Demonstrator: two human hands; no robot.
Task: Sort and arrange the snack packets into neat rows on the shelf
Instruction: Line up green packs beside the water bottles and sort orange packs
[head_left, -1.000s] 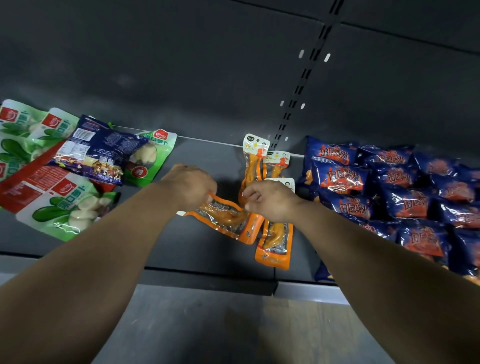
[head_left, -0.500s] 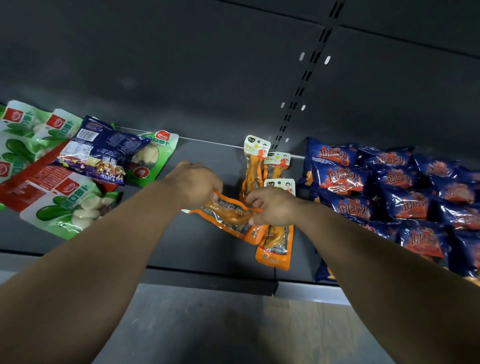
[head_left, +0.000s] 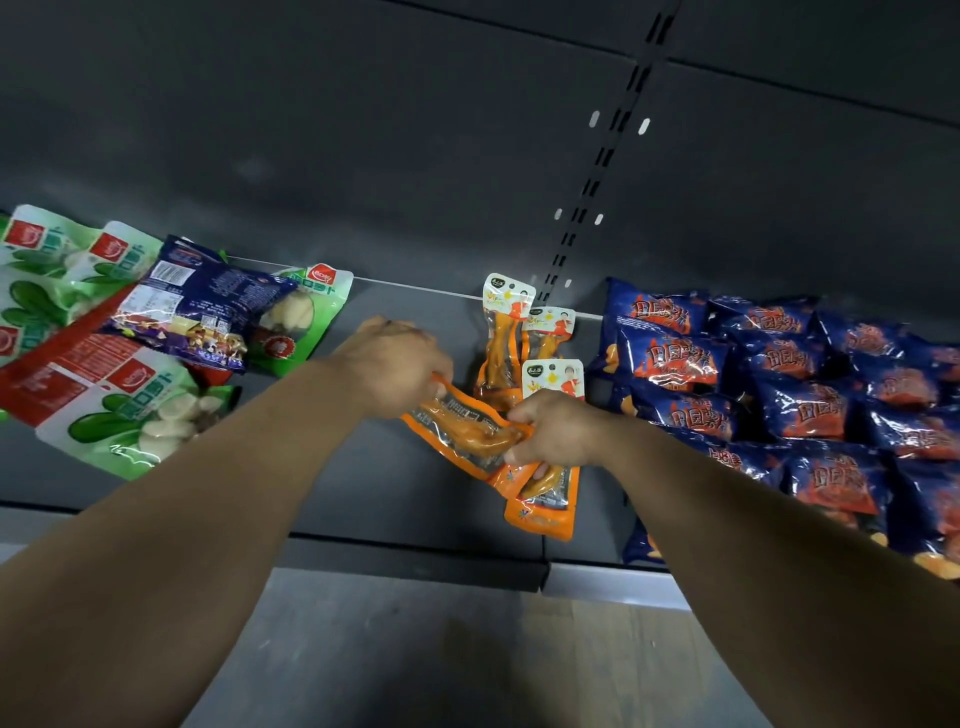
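An orange snack packet (head_left: 467, 434) lies slanted on the dark shelf (head_left: 332, 467) at the centre. My left hand (head_left: 395, 364) grips its upper left end and my right hand (head_left: 558, 428) pinches its lower right end. Under my right hand lies another orange packet (head_left: 545, 501), pointing toward the shelf's front edge. Two more orange packets (head_left: 501, 343) stand in a short row behind it, against the back wall.
Blue snack packets (head_left: 800, 395) fill the shelf's right side in rows. Green and red packets (head_left: 119, 415) lie jumbled at the left, with a dark blue packet (head_left: 197, 312) on top of them. A slotted upright (head_left: 597, 176) runs up the back wall.
Both hands have shifted a little to the right with the slanted orange packet. My right hand has closed in on its lower end, which now overlaps the packet beneath.
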